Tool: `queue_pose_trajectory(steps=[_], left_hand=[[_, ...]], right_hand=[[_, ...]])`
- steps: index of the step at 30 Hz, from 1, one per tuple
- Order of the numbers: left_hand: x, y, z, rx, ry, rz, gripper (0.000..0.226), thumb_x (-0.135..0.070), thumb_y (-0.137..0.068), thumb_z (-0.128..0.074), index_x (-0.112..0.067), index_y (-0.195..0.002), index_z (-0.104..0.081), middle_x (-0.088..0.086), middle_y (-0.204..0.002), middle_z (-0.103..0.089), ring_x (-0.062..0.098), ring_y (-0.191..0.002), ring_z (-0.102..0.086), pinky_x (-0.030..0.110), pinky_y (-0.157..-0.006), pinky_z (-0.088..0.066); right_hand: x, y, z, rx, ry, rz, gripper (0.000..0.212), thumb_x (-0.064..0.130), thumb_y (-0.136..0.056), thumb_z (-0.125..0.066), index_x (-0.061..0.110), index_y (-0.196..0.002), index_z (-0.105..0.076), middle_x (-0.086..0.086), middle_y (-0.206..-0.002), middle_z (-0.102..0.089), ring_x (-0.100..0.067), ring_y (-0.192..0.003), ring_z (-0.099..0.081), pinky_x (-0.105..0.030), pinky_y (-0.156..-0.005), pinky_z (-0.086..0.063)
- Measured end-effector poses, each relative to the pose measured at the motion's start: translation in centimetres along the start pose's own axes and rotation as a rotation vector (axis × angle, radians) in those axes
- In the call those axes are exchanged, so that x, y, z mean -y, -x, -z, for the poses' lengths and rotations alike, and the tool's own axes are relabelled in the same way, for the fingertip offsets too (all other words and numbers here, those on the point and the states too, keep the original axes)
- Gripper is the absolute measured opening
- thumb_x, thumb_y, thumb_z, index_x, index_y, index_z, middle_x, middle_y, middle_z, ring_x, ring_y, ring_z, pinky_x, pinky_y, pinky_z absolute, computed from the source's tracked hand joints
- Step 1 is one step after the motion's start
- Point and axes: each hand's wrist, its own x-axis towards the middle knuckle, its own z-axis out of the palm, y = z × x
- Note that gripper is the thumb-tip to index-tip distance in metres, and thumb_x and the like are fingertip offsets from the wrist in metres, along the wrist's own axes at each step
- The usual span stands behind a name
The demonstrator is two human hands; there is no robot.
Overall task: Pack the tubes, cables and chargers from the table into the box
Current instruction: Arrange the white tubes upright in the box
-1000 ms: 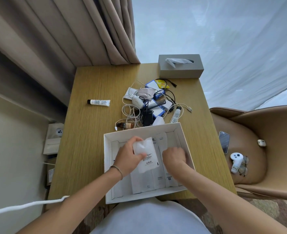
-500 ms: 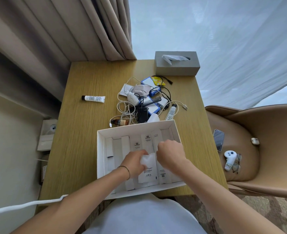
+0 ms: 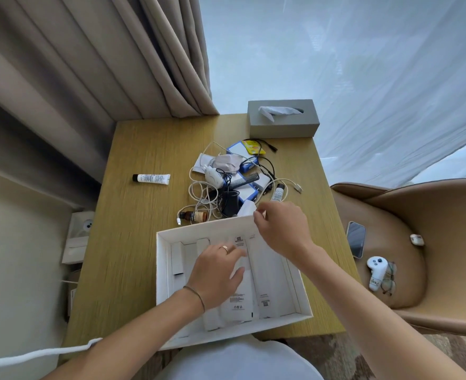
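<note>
White box [image 3: 162,272] holds flat white tubes [image 3: 238,303]; left hand [image 3: 216,272] on them.

Soft daylight comes through the sheer curtain [image 3: 363,78] at 1 o'clock, leaving the table [image 3: 144,242] evenly bright with faint shadows. The wide lens bends the drapes [image 3: 103,64] at 11 o'clock. The hands look slightly motion-blurred.

Head view: single wide-angle camera, looking steeply down.
It faces the far window across the table [image 3: 144,242], close above the near box [image 3: 162,270].
</note>
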Motion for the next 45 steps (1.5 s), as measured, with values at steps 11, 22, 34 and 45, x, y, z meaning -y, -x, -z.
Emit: queue_pose_trajectory(steps=[11,22,34,45], left_hand=[[1.6,-9.5,7.7,-0.255,0.215,0.139,0.023,-0.018,-0.086,-0.062,-0.027,-0.105,-0.069,-0.012,-0.095,-0.066,0.008,-0.089,-0.058,0.022,-0.071,-0.046],[6.9,-12.8,6.9,-0.074,0.203,0.327,0.023,-0.016,-0.09,-0.057,-0.03,-0.105,-0.067,-0.01,-0.095,-0.067,0.011,-0.093,-0.061,0.034,-0.076,-0.053],[5.2,-16.4,3.3,0.173,0.199,0.246,0.024,-0.016,-0.092,-0.05,-0.027,-0.103,-0.069,-0.004,-0.097,-0.068,0.017,-0.088,-0.062,0.034,-0.075,-0.054],[-0.8,-23.9,-3.4,0.356,0.093,0.27,0.021,-0.01,-0.093,-0.049,-0.019,-0.108,-0.06,0.007,-0.102,-0.066,0.029,-0.092,-0.061,0.035,-0.073,-0.048]], right_hand=[[-1.9,-10.4,0.0,0.039,-0.052,-0.087,0.022,0.018,-0.09,-0.054,0.025,-0.098,-0.073,0.002,-0.093,-0.076,-0.021,-0.078,-0.067,-0.036,-0.066,-0.058],[-4.6,-18.0,-6.9,0.262,-0.416,-0.484,0.027,0.031,-0.086,-0.078,0.007,-0.094,-0.067,-0.008,-0.091,-0.074,-0.028,-0.088,-0.071,-0.043,-0.08,-0.059],[-5.9,-16.0,-0.5,-0.141,-0.848,-0.433,0.011,0.023,-0.087,-0.074,0.017,-0.08,-0.068,-0.005,-0.076,-0.068,-0.017,-0.067,-0.062,-0.034,-0.065,-0.054],[-14.3,-10.1,4.6,-0.468,-1.281,-0.685,0.007,0.013,-0.093,-0.067,0.015,-0.088,-0.064,0.002,-0.074,-0.077,-0.009,-0.073,-0.073,-0.021,-0.062,-0.058]])
